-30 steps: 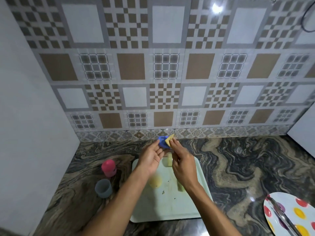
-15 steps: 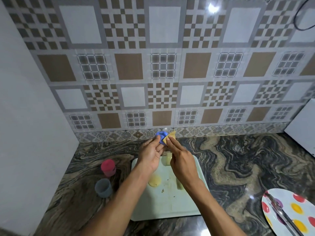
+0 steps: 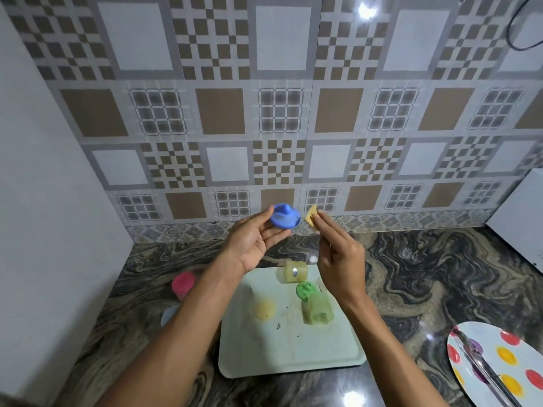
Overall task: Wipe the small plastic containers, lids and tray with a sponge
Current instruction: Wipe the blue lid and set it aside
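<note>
My left hand [image 3: 255, 241] holds a blue plastic lid [image 3: 284, 216] by its fingertips, raised above the counter. My right hand [image 3: 338, 254] pinches a small yellow sponge piece [image 3: 311, 217] just right of the lid, a small gap between them. Below lies a pale green tray [image 3: 293, 352] with dark specks. On it are a clear yellowish container [image 3: 295, 272] on its side, a green lid [image 3: 305, 290], another yellowish container [image 3: 318, 310] and a yellow lid [image 3: 264, 308]. A pink-lidded container [image 3: 183, 284] and a bluish one [image 3: 168, 315] stand left of the tray.
A white plate with coloured dots [image 3: 499, 365] and a metal utensil [image 3: 484, 368] sits at the right front. A white wall [image 3: 50, 230] closes the left side, a tiled wall the back. A white appliance [image 3: 523, 218] stands at the far right on the marbled counter [image 3: 411, 274].
My hands have parted: the sponge, pressed against the blue lid before, is now off it to the right. The lid has turned to face me. The view has shifted slightly.
</note>
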